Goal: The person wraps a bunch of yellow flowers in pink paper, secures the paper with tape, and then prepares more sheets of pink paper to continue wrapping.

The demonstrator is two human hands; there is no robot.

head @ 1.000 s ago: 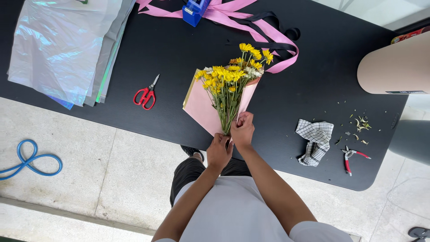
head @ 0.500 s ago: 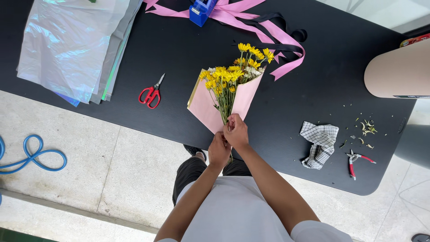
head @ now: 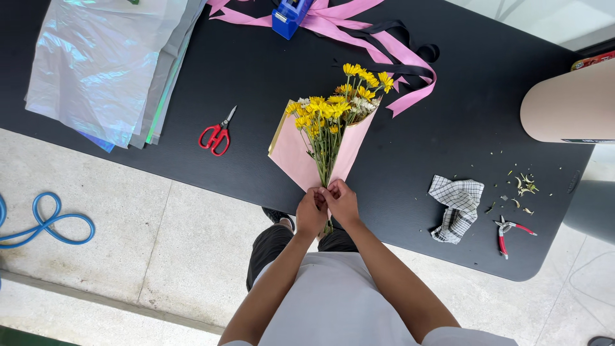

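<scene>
A bunch of yellow flowers with green stems lies in a cone of pink wrapping paper over the black table. Both hands pinch the narrow bottom of the cone at the table's near edge. My left hand grips the paper and stems from the left. Pressed against it, my right hand closes on the same point from the right. The stem ends are hidden under my fingers.
Red-handled scissors lie left of the bouquet. Iridescent film sheets are stacked at far left. Pink and black ribbon and a blue tape dispenser sit at the back. A checked cloth, red pruners and a paper roll are on the right.
The bouquet and both hands have shifted slightly toward me and the table's edge. My hands have closed tighter together around the cone's base.
</scene>
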